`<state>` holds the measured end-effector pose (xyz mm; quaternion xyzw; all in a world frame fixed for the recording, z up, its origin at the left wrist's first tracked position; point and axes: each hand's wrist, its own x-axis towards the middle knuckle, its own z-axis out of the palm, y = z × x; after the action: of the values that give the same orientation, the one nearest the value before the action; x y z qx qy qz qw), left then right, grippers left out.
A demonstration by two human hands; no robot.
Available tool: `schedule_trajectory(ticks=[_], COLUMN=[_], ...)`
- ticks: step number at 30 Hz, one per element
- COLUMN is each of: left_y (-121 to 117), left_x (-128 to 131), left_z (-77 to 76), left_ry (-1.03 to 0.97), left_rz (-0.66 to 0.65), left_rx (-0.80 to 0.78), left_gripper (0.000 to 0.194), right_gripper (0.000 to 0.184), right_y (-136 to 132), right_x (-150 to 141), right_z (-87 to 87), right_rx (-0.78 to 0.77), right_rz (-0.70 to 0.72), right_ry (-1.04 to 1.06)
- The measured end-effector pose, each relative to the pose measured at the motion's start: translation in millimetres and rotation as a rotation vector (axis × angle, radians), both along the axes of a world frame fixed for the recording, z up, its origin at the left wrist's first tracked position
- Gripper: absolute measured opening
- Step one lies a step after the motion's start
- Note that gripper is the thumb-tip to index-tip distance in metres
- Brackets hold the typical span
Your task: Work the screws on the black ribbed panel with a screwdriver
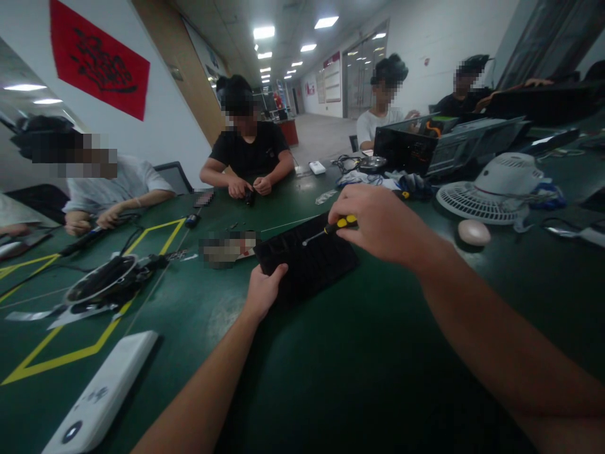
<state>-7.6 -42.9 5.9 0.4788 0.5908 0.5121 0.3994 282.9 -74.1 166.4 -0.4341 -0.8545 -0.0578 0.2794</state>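
My right hand (378, 221) is closed around a screwdriver (331, 228) with a yellow and black handle, its metal tip pointing left over a flat black device (307, 258) on the green table. My left hand (263, 290) grips the near left corner of that black device, thumb on top, fingers curled under its edge.
A white remote-like unit (101, 394) lies near left. A dismantled black part with cables (106, 284) sits inside yellow tape lines. A white fan (496, 189), a pink oval object (474, 232) and an open computer case (425, 148) stand right. Several other people work across the table (378, 366).
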Motion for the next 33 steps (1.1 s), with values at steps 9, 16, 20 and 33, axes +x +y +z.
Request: schedule_trajectory(ticks=[9, 16, 20, 33], left_y=[0, -1, -1, 3], left_x=[2, 6, 9, 14], left_z=[2.9, 1.9, -0.1, -3.7], left_ry=[0.030, -0.040, -0.069, -0.058], left_rz=[-0.005, -0.055, -0.079, -0.086], left_rx=[0.016, 0.031, 0.049, 0.070], left_gripper=[0.046, 0.043, 0.037, 0.024], right_gripper=[0.018, 0.015, 0.015, 0.018], right_y=[2, -2, -4, 3], right_x=[-4, -1, 3, 0], right_z=[-5.0, -4.0, -1.2, -7.3], right_rx=[-0.006, 0.002, -0.012, -0.176], right_rz=[0.014, -0.011, -0.064, -0.195], right_ry=[-0.012, -0.058, -0.137, -0.185])
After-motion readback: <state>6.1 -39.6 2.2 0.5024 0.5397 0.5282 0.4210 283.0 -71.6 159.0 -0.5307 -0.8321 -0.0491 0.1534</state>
